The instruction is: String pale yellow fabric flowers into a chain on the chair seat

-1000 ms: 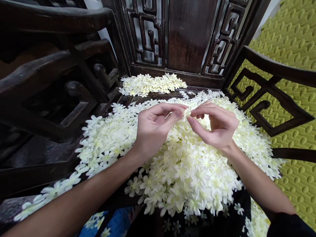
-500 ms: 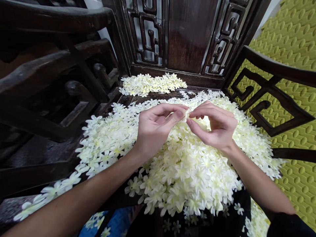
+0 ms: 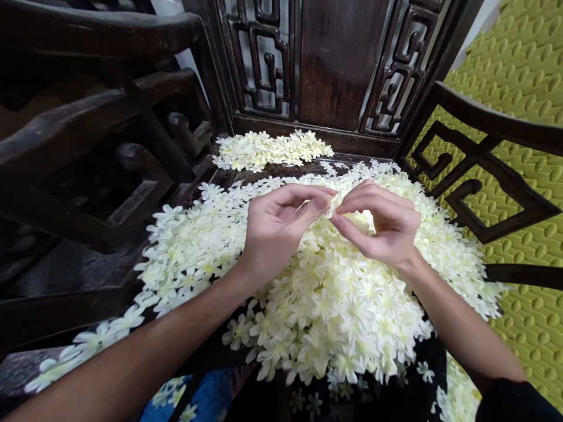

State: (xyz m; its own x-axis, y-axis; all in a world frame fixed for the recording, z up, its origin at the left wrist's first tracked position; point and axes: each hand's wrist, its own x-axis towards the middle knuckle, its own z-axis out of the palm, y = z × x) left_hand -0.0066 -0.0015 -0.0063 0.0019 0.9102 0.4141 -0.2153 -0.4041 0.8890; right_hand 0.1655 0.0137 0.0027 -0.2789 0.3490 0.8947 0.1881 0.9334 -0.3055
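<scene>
My left hand and my right hand meet fingertip to fingertip above a big heap of cream-white artificial flowers. Both pinch the same small white flower piece between thumb and forefinger. The other fingers of each hand are curled in. The heap spreads over the dark wooden chair seat and onto my lap.
A smaller separate pile of the same flowers lies at the back of the seat by the carved backrest. Dark carved armrests stand on both sides. A yellow-green textured mat covers the floor at right.
Almost nothing: my fingertips have closed slightly tighter on the flower piece, and the hands stay in the same place.
</scene>
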